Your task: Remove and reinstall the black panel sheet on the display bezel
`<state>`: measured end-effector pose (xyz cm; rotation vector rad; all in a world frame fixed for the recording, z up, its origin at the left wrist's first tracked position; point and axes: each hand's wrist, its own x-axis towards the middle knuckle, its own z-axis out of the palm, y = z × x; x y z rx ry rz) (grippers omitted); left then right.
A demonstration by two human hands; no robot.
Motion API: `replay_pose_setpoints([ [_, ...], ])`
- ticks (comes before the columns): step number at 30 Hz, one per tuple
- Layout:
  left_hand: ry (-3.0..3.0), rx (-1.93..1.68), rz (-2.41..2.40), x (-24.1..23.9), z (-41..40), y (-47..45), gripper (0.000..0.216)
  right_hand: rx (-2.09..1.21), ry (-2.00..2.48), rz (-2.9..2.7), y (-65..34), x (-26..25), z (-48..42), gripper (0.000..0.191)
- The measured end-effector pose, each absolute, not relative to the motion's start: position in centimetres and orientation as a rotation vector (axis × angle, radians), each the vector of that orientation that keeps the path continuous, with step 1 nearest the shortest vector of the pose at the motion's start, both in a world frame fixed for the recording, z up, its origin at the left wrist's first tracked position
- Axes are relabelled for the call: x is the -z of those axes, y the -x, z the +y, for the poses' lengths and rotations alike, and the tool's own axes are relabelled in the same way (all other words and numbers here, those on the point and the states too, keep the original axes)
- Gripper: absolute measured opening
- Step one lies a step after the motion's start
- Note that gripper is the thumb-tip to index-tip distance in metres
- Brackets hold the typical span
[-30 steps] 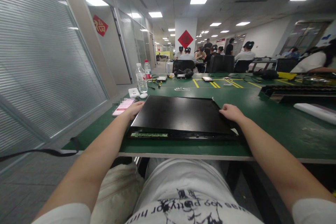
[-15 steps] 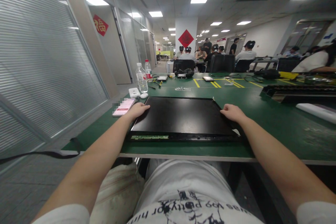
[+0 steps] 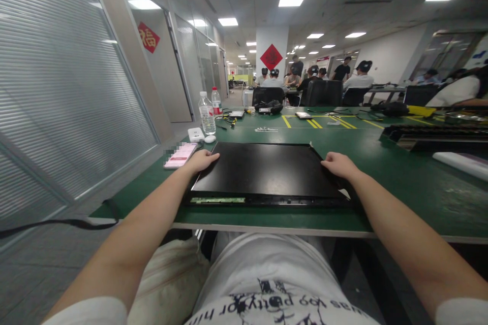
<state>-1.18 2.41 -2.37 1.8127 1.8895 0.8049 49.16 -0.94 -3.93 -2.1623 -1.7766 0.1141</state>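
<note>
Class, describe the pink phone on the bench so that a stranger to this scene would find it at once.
Start at the green workbench and find the large black panel lying flat under both hands. Just beyond the left hand, off the panel's far left corner, lies the phone. It alone shows a pink screen; the small items behind it are white.

One view only, from a camera worn on the person's head; it looks forward and slightly down across the green surface [image 3: 400,183], with the person's lap and both forearms at the bottom edge; the left hand [image 3: 201,161] and right hand [image 3: 338,165] lie close to the lens, on the black panel [image 3: 267,170]; beyond, the view runs far down the room to seated people and ceiling lights; straight lines bow near the frame edges.
</note>
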Motion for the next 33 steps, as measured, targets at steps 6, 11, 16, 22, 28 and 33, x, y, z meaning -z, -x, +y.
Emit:
replay_pose_setpoints([
  [6, -1.896, -0.842, 1.842, 2.5, 2.8, 1.6, 0.048, -0.157, 2.156, -1.717, -49.3, 4.1, -0.7, 0.010],
  [11, -1.839, -0.961, 1.743, 2.3, 2.5, 1.4, 0.050, -0.215, 2.027, -1.645, -49.4, 4.4, -0.6, 0.043],
  [16, -1.859, -1.088, 1.636, 1.5, 2.0, 0.8, 0.047, -0.218, 1.955, -1.657, -49.4, 4.6, -0.2, 0.044],
  [22, -1.672, -1.228, 1.619, 1.2, 1.8, 0.3, 0.035, -0.379, 1.822, -1.574, -49.1, 4.4, -0.2, 0.022],
  [28, -1.312, -1.470, 1.547, 1.5, 2.7, 0.4, 0.033, -0.675, 1.586, -1.150, -48.9, 3.9, -0.4, 0.021],
  [33, -1.132, -1.624, 1.373, 1.5, 3.1, 0.7, 0.034, -0.874, 1.178, -1.020, -47.6, 2.5, -1.3, 0.033],
])
